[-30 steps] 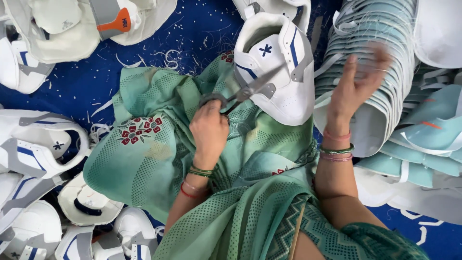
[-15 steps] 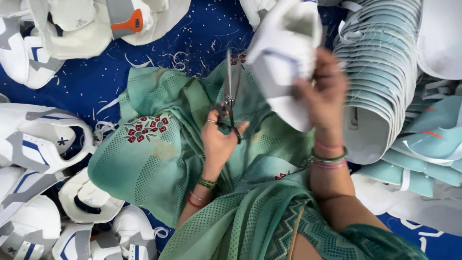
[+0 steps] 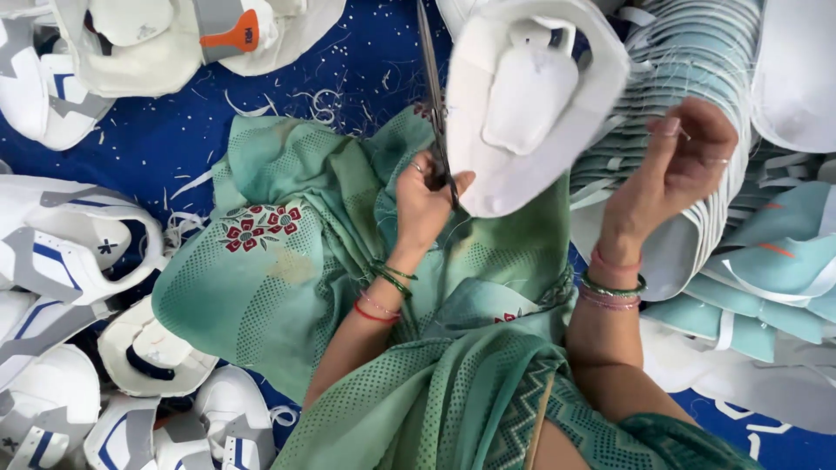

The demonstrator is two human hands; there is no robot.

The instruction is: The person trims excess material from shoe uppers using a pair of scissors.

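My left hand point(image 3: 424, 202) is over my green-clad lap and grips a pair of scissors point(image 3: 433, 96), blades pointing up and away from me. A white shoe upper point(image 3: 531, 96), inner side up and blurred, hangs just right of the blades, its lower edge against my left thumb. My right hand point(image 3: 675, 170) is raised to the right of the upper and no longer touches it. Its thumb and forefinger are pinched on what looks like a thin white thread. Bangles circle both wrists.
A tall stack of pale teal and white uppers point(image 3: 697, 78) lies at the right. White uppers with blue and grey trim point(image 3: 78, 252) are piled at the left and top left. Thread scraps litter the blue floor cloth point(image 3: 174, 148).
The upper has turned inner side up and risen toward the top. My right hand has let go of it and moved right. The scissors have swung from slanted to upright.
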